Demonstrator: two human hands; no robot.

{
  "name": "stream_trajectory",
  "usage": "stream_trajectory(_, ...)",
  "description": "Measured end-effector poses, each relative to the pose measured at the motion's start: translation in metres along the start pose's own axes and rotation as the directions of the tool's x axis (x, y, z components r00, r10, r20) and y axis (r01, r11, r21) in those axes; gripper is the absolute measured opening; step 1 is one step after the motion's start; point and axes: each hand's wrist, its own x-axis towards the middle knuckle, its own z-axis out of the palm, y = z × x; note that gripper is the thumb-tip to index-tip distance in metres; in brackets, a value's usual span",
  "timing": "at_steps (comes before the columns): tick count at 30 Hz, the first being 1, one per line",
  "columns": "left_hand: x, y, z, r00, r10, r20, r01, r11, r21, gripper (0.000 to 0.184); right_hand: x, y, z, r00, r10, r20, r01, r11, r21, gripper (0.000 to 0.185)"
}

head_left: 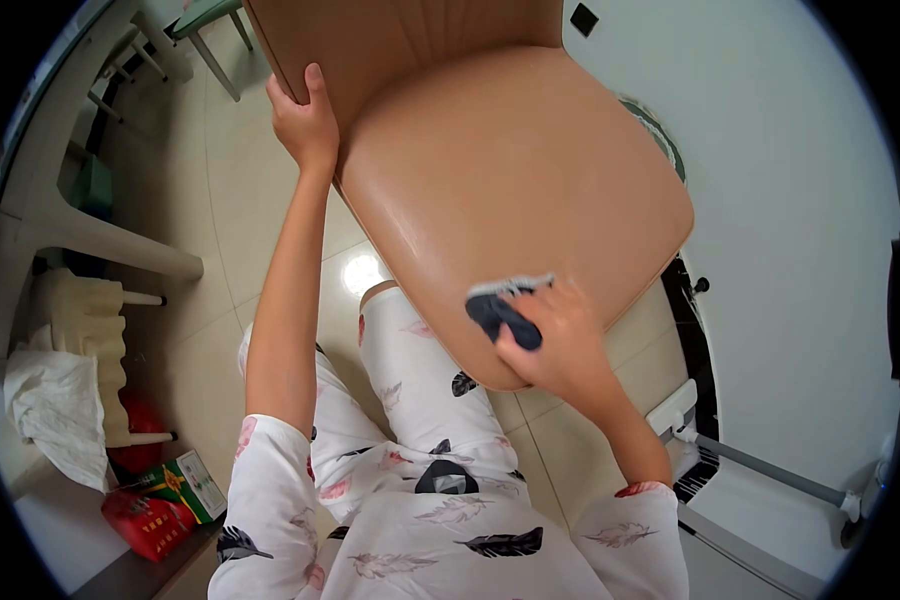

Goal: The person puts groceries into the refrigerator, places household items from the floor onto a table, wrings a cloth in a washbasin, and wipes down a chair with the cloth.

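Observation:
A tan, leather-look chair (510,160) stands tilted across the upper middle of the head view, its seat facing me. My left hand (308,120) is closed around the left edge of its backrest, thumb on the front side. Near the seat's front edge, my right hand (560,335) grips a dark scrub brush (490,308) with pale bristles. The brush lies against the seat surface; the right fingers are slightly blurred and partly cover it.
At left is a pale table (120,240) with a white cloth (55,400) hanging below it. A red bag (148,525) and a green box (192,485) lie at lower left. A green stool (205,15) stands at the back. A white wall (790,200) borders the right, with a grey-handled tool (760,465) beside it.

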Motion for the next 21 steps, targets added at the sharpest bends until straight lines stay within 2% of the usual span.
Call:
stream_trajectory(1, -0.001, 0.001, 0.000, 1.000, -0.003, 0.005, 0.003, 1.000, -0.013, 0.059, -0.009, -0.003, -0.006, 1.000, 0.001, -0.003, -0.001, 1.000, 0.001, 0.023)
stream_trajectory(3, -0.002, 0.003, 0.001, 1.000, 0.000, -0.003, 0.000, 1.000, 0.003, 0.058, -0.019, -0.006, -0.021, 0.992, 0.041, 0.119, -0.050, 0.996, 0.072, 0.022)
stream_trajectory(4, -0.001, 0.004, 0.002, 1.000, 0.000, -0.015, 0.000, 1.000, 0.017, 0.057, -0.016, -0.003, -0.030, 0.993, 0.039, 0.108, -0.047, 0.996, 0.071, 0.022)
stream_trajectory(6, -0.001, 0.002, 0.003, 1.000, 0.007, -0.016, -0.007, 1.000, 0.003, 0.056, -0.007, 0.003, -0.048, 0.887, 0.194, 0.419, -0.338, 0.891, 0.304, 0.021)
stream_trajectory(8, -0.002, 0.001, 0.004, 1.000, -0.011, -0.010, 0.011, 1.000, -0.008, 0.054, 0.018, 0.015, -0.062, 0.798, 0.345, 0.495, -0.575, 0.681, 0.453, 0.022)
stream_trajectory(9, -0.004, 0.003, 0.004, 1.000, 0.000, -0.012, 0.000, 1.000, -0.017, 0.054, 0.036, 0.023, -0.074, 0.730, 0.416, 0.542, -0.658, 0.641, 0.395, 0.024)
stream_trajectory(10, -0.004, 0.004, 0.003, 1.000, -0.011, -0.012, 0.011, 1.000, -0.024, 0.053, 0.048, 0.052, -0.070, 0.769, 0.401, 0.497, -0.621, 0.651, 0.436, 0.024)
stream_trajectory(11, -0.004, 0.005, 0.003, 1.000, -0.020, -0.009, 0.019, 0.999, -0.029, 0.053, 0.070, 0.065, -0.075, 0.872, 0.356, 0.335, -0.486, 0.712, 0.507, 0.021)
stream_trajectory(12, -0.004, 0.004, 0.004, 1.000, -0.004, -0.009, 0.004, 0.999, -0.034, 0.053, 0.094, 0.067, -0.084, 0.859, 0.461, 0.221, -0.505, 0.696, 0.510, 0.022)
stream_trajectory(13, -0.004, 0.005, 0.004, 1.000, 0.003, -0.018, -0.004, 0.999, -0.032, 0.053, 0.116, 0.089, -0.086, 0.879, 0.467, 0.096, -0.443, 0.725, 0.527, 0.026)
stream_trajectory(15, -0.006, 0.007, 0.004, 1.000, 0.014, -0.019, -0.014, 0.999, -0.029, 0.053, 0.166, 0.126, -0.087, 0.813, 0.581, -0.032, -0.467, 0.685, 0.559, 0.030)
stream_trajectory(17, -0.006, 0.009, 0.004, 1.000, -0.025, 0.001, 0.025, 0.999, -0.040, 0.054, 0.205, 0.147, -0.082, 0.787, 0.607, -0.110, -0.455, 0.691, 0.561, 0.034)
stream_trajectory(19, -0.005, 0.008, 0.004, 1.000, -0.022, 0.006, 0.023, 0.999, -0.046, 0.054, 0.247, 0.206, -0.048, 0.842, 0.506, -0.185, -0.440, 0.844, 0.305, 0.037)
stream_trajectory(21, -0.006, 0.006, 0.004, 1.000, -0.022, 0.012, 0.022, 0.999, -0.049, 0.054, 0.261, 0.236, 0.014, 0.823, 0.519, -0.231, -0.520, 0.852, 0.063, 0.040)
